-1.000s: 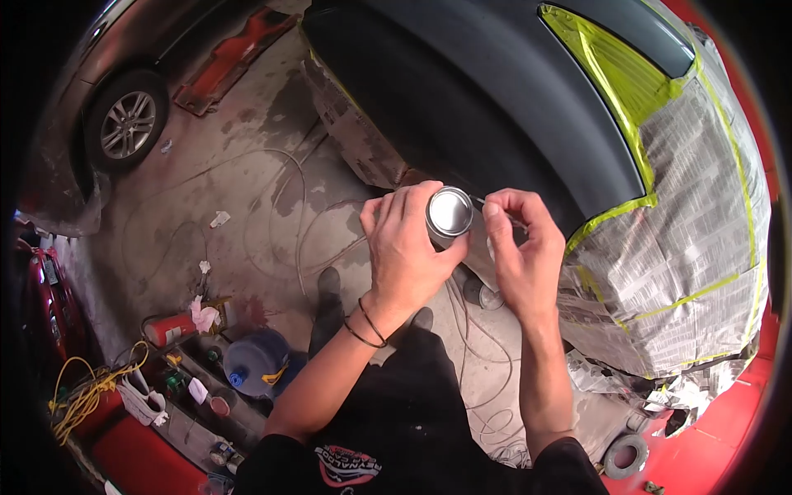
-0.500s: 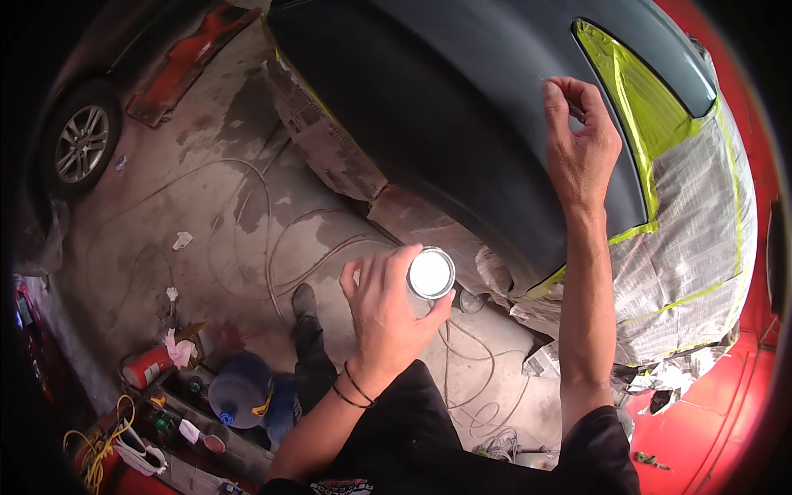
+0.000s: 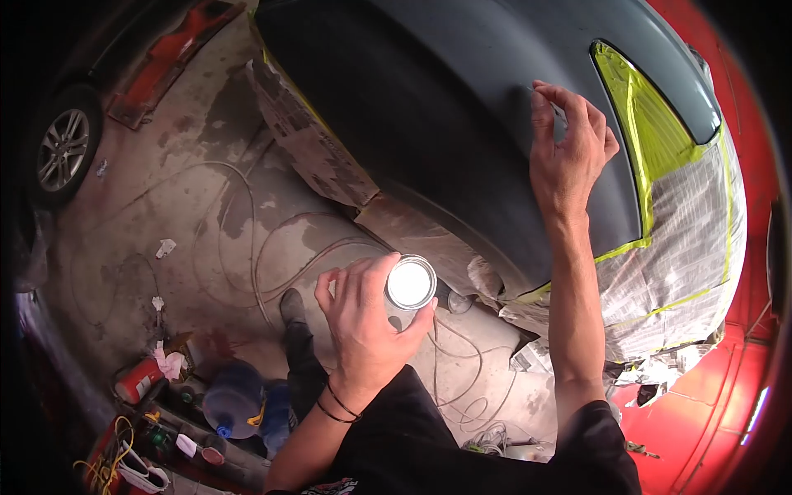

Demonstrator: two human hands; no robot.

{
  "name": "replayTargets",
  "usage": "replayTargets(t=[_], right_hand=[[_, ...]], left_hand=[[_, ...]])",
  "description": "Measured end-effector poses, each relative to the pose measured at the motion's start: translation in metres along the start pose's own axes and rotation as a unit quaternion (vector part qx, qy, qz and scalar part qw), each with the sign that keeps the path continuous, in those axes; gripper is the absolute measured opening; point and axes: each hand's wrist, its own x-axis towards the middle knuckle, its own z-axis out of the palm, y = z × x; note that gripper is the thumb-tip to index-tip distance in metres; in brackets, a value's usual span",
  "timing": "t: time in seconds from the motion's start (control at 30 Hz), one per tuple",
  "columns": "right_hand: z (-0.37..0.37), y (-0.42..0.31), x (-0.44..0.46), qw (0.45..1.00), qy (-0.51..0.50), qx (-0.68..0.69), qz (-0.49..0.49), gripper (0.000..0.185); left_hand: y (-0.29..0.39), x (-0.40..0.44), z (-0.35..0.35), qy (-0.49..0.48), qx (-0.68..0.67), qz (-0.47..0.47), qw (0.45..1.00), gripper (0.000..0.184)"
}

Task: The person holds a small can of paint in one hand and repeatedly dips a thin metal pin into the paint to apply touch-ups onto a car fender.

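My left hand is closed round a small metal-rimmed tin, its round top bright white. Whether that white is a lid or contents I cannot tell. Higher up on the right, my right hand is held over the dark grey car panel, thumb and forefinger pinched together at its matte surface. Anything between those fingertips is too small to make out. Beside that hand, yellow-green masking tape and film cover a window-shaped opening.
Masking paper wraps the car's rear, and more hangs along its lower edge. Hoses curl across the concrete floor. A blue water jug and a cluttered cart stand lower left; a car wheel shows upper left.
My right hand has shifted slightly left over the panel, its fingers still pinched. The tin and my left hand sit a little further left and lower; the whole view has shifted somewhat.
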Motion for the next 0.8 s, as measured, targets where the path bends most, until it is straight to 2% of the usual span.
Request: replayTargets(t=[0.47,0.8], right_hand=[[0.008,-0.003,0.009,0.996,0.008,-0.079,-0.030,0.017],[0.012,-0.002,0.008,0.997,0.018,-0.073,-0.025,0.016]], left_hand=[[-0.017,0.003,-0.004,0.000,-0.010,-0.018,1.000,0.079],[-0.022,0.011,-0.005,0.004,0.000,-0.014,1.000,0.080]])
